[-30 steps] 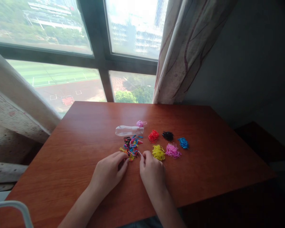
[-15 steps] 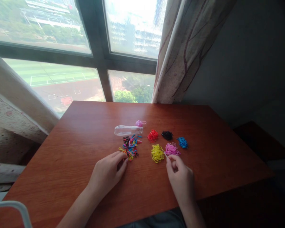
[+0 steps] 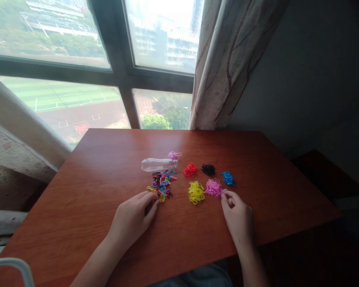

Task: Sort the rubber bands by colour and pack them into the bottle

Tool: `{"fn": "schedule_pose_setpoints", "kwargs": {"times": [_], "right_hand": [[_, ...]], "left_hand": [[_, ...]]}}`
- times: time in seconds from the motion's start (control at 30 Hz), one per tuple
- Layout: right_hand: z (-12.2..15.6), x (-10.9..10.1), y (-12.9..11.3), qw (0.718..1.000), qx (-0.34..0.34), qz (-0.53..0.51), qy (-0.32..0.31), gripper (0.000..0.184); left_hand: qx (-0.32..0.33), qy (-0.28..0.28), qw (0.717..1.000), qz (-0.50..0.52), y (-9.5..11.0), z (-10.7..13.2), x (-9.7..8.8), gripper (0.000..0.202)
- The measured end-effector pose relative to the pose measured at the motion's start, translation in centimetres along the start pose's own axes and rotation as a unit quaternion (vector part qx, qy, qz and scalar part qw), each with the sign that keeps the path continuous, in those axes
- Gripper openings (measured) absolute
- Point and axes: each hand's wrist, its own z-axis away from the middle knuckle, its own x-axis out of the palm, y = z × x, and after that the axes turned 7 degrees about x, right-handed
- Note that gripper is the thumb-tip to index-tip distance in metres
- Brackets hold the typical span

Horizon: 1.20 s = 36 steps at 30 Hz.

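A mixed heap of small coloured rubber bands (image 3: pixel 163 183) lies left of centre on the table. My left hand (image 3: pixel 134 217) rests at its near edge, thumb and fingertips brought together; whatever they pinch is hidden. On the right, my right hand (image 3: pixel 237 213) is closed in a pinch on a pale pink rubber band (image 3: pixel 223 191), at the right edge of the pink rubber band pile (image 3: pixel 213 187). Beside that pile is a yellow pile (image 3: pixel 196 193). Farther back are a red pile (image 3: pixel 190 171), a black pile (image 3: pixel 208 169) and a blue pile (image 3: pixel 227 178).
A clear bottle (image 3: pixel 157 164) lies on its side behind the mixed heap, with a pink cap (image 3: pixel 173 155) by its mouth. The brown table (image 3: pixel 107 159) meets a window. Curtains (image 3: pixel 218 79) hang on both sides. A white curved bar (image 3: pixel 14 261) shows at lower left.
My right hand has moved right, from between the yellow and pink piles to the pink pile's right edge. The left hand stays at the mixed heap. The view has shifted slightly.
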Motion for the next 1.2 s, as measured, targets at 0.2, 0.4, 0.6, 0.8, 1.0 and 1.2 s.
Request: {"fn": "schedule_pose_setpoints", "kwargs": {"times": [0.2, 0.4, 0.6, 0.8, 1.0, 1.2], "right_hand": [[0.1, -0.4, 0.3, 1.000, 0.003, -0.007, -0.009, 0.038], [0.3, -0.7, 0.2, 1.000, -0.007, -0.023, 0.009, 0.036], [3.1, 0.5, -3.9, 0.988, -0.098, -0.101, -0.060, 0.027], [6.3, 3.1, -9.5, 0.960, -0.200, -0.074, -0.183, 0.017], [6.1, 4.7, -11.7, 0.962, -0.211, -0.008, -0.175, 0.010], [5.8, 5.2, -11.9, 0.960, -0.220, -0.005, -0.174, 0.007]], "left_hand": [[0.006, 0.000, 1.000, 0.006, -0.1, 0.1, 0.0, 0.020], [0.003, 0.000, 1.000, 0.011, 0.1, 0.0, -0.1, 0.021], [-0.018, 0.016, 1.000, 0.005, -0.2, 0.1, -0.4, 0.020], [-0.028, 0.019, 0.999, -0.014, -0.4, 0.1, -0.6, 0.020], [-0.021, 0.004, 1.000, -0.023, 0.0, 0.2, -0.5, 0.016], [-0.014, -0.004, 1.000, -0.026, 0.2, 0.2, -0.3, 0.014]]}}
